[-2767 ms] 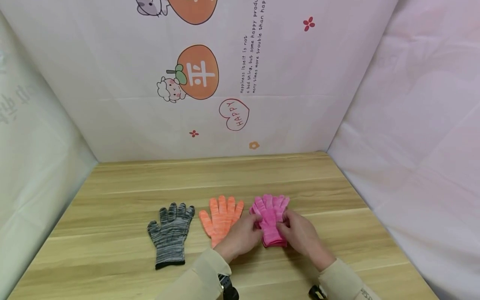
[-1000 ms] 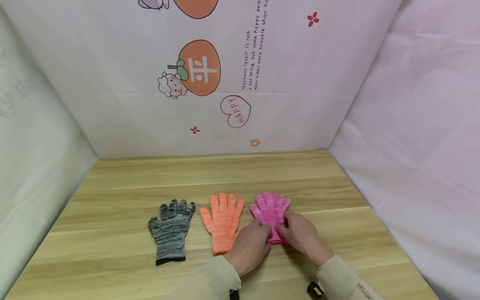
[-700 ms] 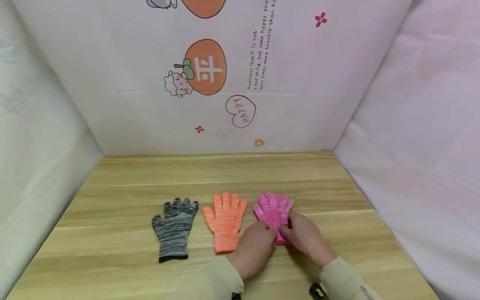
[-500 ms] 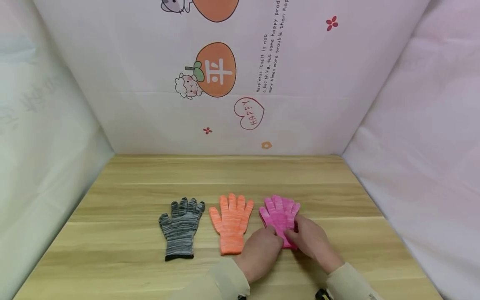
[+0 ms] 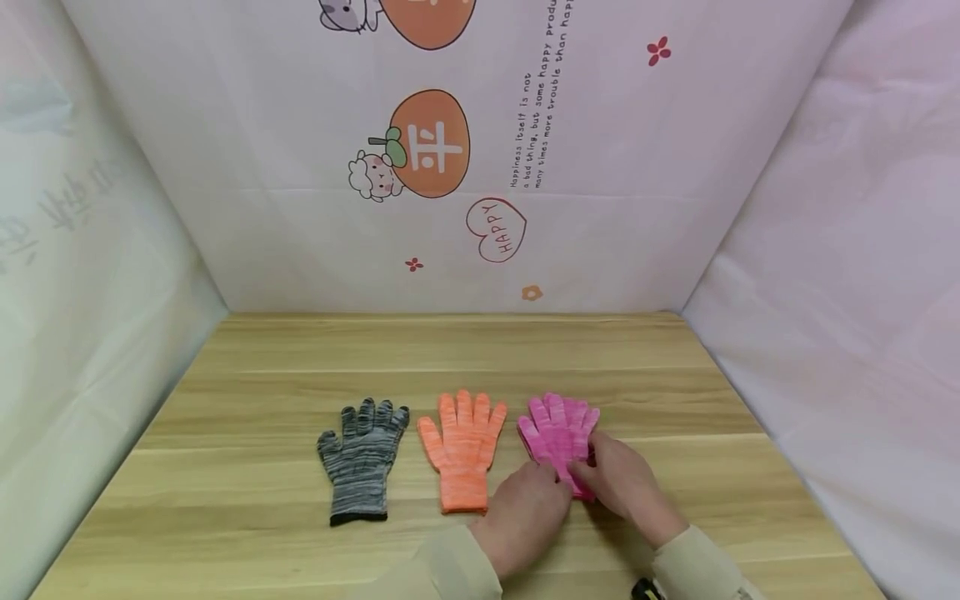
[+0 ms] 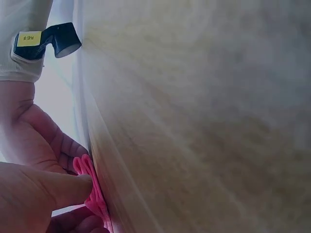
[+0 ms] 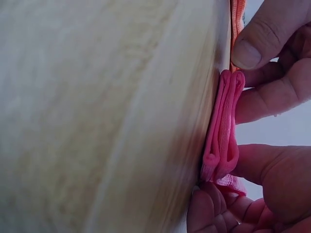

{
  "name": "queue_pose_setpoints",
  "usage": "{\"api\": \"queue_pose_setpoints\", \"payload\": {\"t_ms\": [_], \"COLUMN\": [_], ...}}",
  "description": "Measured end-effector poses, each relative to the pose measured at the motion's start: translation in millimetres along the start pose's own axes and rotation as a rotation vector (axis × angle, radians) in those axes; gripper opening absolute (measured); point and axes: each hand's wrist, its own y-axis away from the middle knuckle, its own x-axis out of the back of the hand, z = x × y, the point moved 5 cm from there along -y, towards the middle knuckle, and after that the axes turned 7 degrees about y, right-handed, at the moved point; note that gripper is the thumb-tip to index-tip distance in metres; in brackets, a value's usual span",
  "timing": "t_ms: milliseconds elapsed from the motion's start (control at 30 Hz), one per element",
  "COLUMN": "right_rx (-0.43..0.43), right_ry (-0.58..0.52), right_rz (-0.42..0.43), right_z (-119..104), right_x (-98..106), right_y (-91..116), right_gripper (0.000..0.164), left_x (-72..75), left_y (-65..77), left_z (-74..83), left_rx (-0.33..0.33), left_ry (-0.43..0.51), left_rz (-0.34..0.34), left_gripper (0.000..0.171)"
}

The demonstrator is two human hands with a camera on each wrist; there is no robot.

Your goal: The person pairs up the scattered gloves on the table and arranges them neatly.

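Observation:
A stacked pair of pink knit gloves (image 5: 553, 437) lies on the table, fingers pointing away. My left hand (image 5: 527, 515) is at the near left of their cuffs, with thumb and fingers bent about the cuff edge. From the right side, my right hand (image 5: 624, 477) grips the gloves, thumb on top and fingers tucked at the edge. Folded cuff layers of the pink gloves (image 7: 224, 124) show end-on in the right wrist view, between both hands. The left hand covers part of the cuffs in the head view.
An orange glove (image 5: 462, 454) lies flat just left of the pink ones. Farther left is a grey striped glove (image 5: 362, 467) with a black cuff edge. White printed cloth (image 5: 585, 250) walls the wooden table (image 5: 450, 342) at the back and sides.
My left hand has moved from the pink gloves' left side down to their near cuff. The right hand stays at their right edge. The head view has shifted slightly.

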Motion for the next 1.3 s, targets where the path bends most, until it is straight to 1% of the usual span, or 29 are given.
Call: {"api": "queue_pose_setpoints", "payload": {"t_ms": [267,467,567,633,733,833,867,967,1067,1133,1200,1300], "right_rx": [-0.013,-0.009,-0.022,-0.027,-0.015,0.055,0.085,0.169,0.197,0.199,0.183,0.171], "right_ry": [0.001,-0.001,0.001,0.028,0.069,0.079,0.070,0.060,0.068,0.080,0.079,0.075], "right_rz": [-0.009,-0.030,-0.033,-0.001,0.094,0.161,0.161,0.115,0.029,-0.024,-0.085,-0.137], "right_z": [1.4,2.4,4.1,3.5,-2.3,-17.0,-23.0,-40.8,-53.0,-58.3,-60.7,-61.8], "right_x": [0.1,0.7,4.6,10.7,22.6,30.7,31.2,26.3,15.6,8.9,2.8,-3.6], "right_y": [-1.3,-4.4,-6.2,-7.7,-10.6,-16.4,-19.1,-27.9,-34.0,-36.4,-38.6,-41.3], "right_gripper": [0.025,0.025,0.024,0.026,0.034,0.038,0.034,0.016,0.009,0.011,0.013,0.015], "left_x": [0.3,5.0,7.0,7.9,8.5,8.6,8.6,9.3,9.2,8.9,7.9,7.5], "left_y": [4.1,8.0,10.9,12.6,14.2,15.1,15.3,16.3,16.2,15.7,14.7,13.8], "left_z": [6.0,8.2,9.7,11.2,13.0,13.9,14.1,15.2,15.8,15.9,15.4,15.1], "left_rx": [-0.022,-0.027,-0.039,-0.051,-0.063,-0.066,-0.068,-0.084,-0.093,-0.089,-0.079,-0.068], "left_ry": [-0.056,-0.031,-0.021,-0.022,-0.035,-0.056,-0.070,-0.105,-0.104,-0.087,-0.061,-0.050], "left_rz": [-0.032,-0.029,-0.024,-0.016,0.005,0.047,0.066,0.122,0.147,0.139,0.115,0.088], "left_gripper": [0.009,0.010,0.010,0.010,0.011,0.012,0.012,0.010,0.010,0.010,0.010,0.010]}}
